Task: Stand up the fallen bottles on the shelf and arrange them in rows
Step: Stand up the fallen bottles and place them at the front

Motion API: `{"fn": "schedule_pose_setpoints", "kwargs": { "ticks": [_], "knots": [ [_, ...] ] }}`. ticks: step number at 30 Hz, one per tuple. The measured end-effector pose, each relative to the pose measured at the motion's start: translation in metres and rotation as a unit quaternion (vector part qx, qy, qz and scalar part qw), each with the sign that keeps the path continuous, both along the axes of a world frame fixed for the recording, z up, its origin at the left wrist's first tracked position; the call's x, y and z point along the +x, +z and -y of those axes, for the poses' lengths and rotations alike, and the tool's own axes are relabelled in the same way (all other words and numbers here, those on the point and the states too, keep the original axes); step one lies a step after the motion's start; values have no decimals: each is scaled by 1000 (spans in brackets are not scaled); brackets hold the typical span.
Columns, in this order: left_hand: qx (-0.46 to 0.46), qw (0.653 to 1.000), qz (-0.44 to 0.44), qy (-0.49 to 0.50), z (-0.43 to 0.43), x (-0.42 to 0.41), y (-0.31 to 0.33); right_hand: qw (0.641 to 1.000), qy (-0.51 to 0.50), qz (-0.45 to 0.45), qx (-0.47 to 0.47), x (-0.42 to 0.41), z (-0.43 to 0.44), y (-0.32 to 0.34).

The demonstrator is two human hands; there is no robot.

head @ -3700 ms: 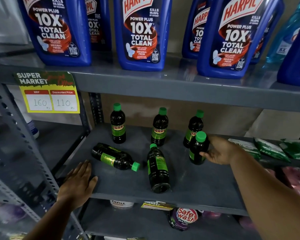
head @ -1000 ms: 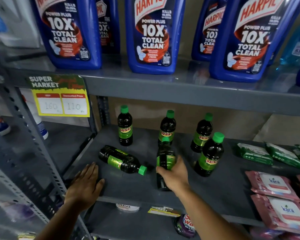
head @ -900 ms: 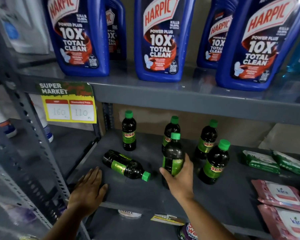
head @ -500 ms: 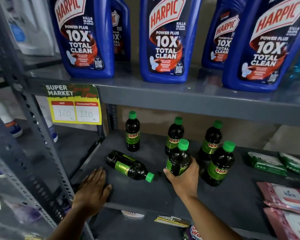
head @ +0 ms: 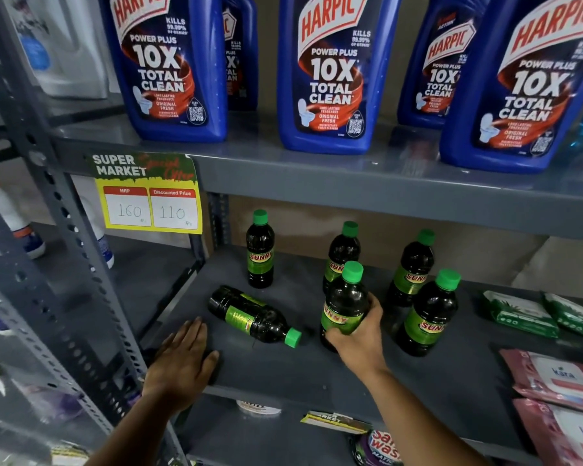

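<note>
**Shelf obs: R hand on upright bottle, one bottle still down**

Landmark = fallen bottle, lying on its side on the grey shelf, green cap pointing right and toward the shelf front, base pointing back-left.

R hand: just right of the fallen bottle's cap. Fingers wrapped round the lower body of the held bottle, thumb on the near side, closed grip over the green label. Held bottle is upright, cap up. Base hidden by the hand, so can't tell whether it sits on the shelf or is just off it.

L hand: in front and left of the fallen bottle, flat, palm down on the shelf's front edge, fingers spread, holding nothing. Not touching the fallen bottle; small gap.

Other bottles, all upright, green caps, dark liquid, "SUNNY" labels:
- back-left bottle: behind the fallen bottle, near its base end, apart from it.
- back-middle bottle: behind-right of landmark, directly behind the held bottle, partly covered by it.
- back-right bottle: farther right, at rear.
- front-right bottle: well right of landmark, just beside the R hand, in front of the back-right bottle.

Misc: price tag (160 / 110) hangs from the upper shelf edge, above-left of landmark. Blue Harpic bottles on the shelf above. Green packets and pink wipe packs far right on the same shelf.
</note>
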State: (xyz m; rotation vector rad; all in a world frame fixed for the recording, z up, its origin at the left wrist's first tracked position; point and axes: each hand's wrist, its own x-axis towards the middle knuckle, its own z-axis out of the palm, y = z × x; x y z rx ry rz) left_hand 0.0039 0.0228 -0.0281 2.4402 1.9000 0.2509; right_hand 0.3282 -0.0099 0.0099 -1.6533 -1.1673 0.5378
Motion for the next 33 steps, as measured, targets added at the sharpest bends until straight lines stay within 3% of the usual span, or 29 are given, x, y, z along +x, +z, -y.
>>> {"fn": "schedule_pose_setpoints", "kwargs": {
  "ticks": [5, 13, 15, 17, 20, 24, 28, 33],
  "knots": [
    [-1, 1000, -3, -2, -1, -1, -2, 999, -39, 3, 10, 0, -1, 1],
    [-4, 1000, 3, -8, 0, -1, -1, 1000, -5, 5, -3, -5, 10, -3],
    [-7, 1000, 6, -6, 0, -2, -1, 997, -61, 52, -9, -13, 18, -4],
    [-9, 1000, 8, -7, -1, -2, -2, 982, -126, 125, 57, -22, 32, -8],
    [-9, 1000, 7, -7, -3, -3, -3, 969, -8, 175, 174, -38, 43, -13],
    [-10, 1000, 4, -6, -2, -2, -3, 941, 204, 265, 46, -55, 27, -17],
    [-6, 1000, 11, -7, -1, -1, -2, 956, 199, 216, 16, -64, 14, -14],
    [-9, 1000, 20, -1, 1, 1, 3, 957, 173, 185, 140, -79, 14, 13]
  ]
}}
